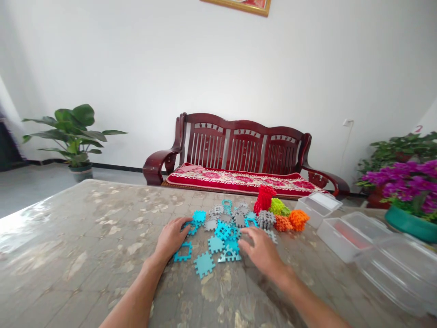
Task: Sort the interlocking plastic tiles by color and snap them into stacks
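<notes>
Interlocking building tiles with notched edges lie loosely spread between my hands, blue, light teal and grey. My left hand [173, 234] rests at the left side of this spread, fingers stretched out by a bright blue tile [199, 216], holding nothing that I can see. Just below it lies a blue frame tile [183, 252] with a square opening. On the right side, my right hand [261, 248] is open, thumb and fingers apart, beside the teal tiles [231, 247]. A plain teal tile [204, 264] lies nearest to me. Stacked grey tiles [266, 220] stand beyond my right hand.
Behind the grey stack are red [264, 199], lime green [279, 207] and orange tiles [298, 220]. Clear plastic boxes [344, 237] stand at right, near a pot of purple flowers [409, 182]. The patterned tablecloth [85, 255] covers the table; a wooden bench [244, 146] stands beyond.
</notes>
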`<state>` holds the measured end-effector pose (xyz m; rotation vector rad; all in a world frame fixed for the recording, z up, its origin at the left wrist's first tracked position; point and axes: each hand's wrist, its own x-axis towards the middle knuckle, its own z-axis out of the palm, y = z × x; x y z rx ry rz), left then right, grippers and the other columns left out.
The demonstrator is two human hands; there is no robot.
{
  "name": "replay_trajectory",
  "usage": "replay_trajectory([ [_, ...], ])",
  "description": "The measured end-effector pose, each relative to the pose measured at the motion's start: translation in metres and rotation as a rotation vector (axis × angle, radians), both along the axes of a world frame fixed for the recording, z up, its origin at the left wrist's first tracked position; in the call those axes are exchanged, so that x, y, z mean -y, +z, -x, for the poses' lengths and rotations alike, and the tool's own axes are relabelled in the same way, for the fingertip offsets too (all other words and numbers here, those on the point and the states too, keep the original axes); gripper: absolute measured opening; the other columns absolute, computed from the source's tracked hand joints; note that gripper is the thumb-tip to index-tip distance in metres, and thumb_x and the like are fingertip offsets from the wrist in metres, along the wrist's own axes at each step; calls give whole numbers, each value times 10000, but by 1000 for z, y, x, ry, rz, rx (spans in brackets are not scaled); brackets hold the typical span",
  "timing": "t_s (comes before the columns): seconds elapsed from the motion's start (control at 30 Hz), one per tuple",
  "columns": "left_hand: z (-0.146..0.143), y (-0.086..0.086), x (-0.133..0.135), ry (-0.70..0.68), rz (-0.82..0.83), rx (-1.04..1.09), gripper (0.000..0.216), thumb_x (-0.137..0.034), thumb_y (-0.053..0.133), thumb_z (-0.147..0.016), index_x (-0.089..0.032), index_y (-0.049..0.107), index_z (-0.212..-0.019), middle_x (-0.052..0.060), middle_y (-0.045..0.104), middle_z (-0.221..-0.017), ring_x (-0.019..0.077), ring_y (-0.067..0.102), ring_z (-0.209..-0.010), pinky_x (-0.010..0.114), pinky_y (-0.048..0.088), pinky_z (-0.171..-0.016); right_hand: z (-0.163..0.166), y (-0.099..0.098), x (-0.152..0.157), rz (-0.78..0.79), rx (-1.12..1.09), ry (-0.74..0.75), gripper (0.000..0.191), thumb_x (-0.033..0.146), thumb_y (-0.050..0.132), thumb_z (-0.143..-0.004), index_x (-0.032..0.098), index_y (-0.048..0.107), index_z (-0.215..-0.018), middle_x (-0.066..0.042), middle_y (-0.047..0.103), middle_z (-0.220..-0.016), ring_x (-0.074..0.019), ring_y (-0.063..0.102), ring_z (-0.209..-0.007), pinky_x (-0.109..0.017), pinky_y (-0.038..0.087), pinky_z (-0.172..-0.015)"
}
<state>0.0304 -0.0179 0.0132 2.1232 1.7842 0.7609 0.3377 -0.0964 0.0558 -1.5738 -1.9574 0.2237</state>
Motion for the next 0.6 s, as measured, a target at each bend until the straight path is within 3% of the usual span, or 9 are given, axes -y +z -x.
replay_trajectory([
  [0.1,-1,1,1,-3,-2,1,353,-339,475,-870,-282,674,-1156,21,700,-1222,211,603,-1161,327,434,-1016,24,-21,15,-5,103,20,433,370,662,-822,247,643,-1236,-87,634,-1310,-294,545,-1221,-439,388,-1052],
  [0.23,-3,5,5,-31,-6,-2,346,-347,486,-870,-290,677,-1154,20,701,-1223,215,600,-1170,339,420,-1038,33,-34,18,-23,184,0,421,357,669,-836,276,629,-1247,-74,597,-1357,-307,527,-1234,-470,396,-1032],
  [0.5,-14,10,15,-159,-43,-9,402,-423,538,-855,-285,658,-1213,23,664,-1297,219,576,-1229,336,372,-1096,33,-34,20,-89,68,6,168,224,562,-882,240,680,-1001,-59,684,-1061,-252,598,-1044,-392,458,-954],
  [0.6,-21,8,16,-192,-53,20,413,-436,541,-852,-266,666,-1207,34,666,-1293,220,583,-1218,333,381,-1094,29,-35,16,-78,-48,-38,181,227,498,-906,236,676,-936,-58,687,-971,-235,623,-966,-371,484,-904],
])
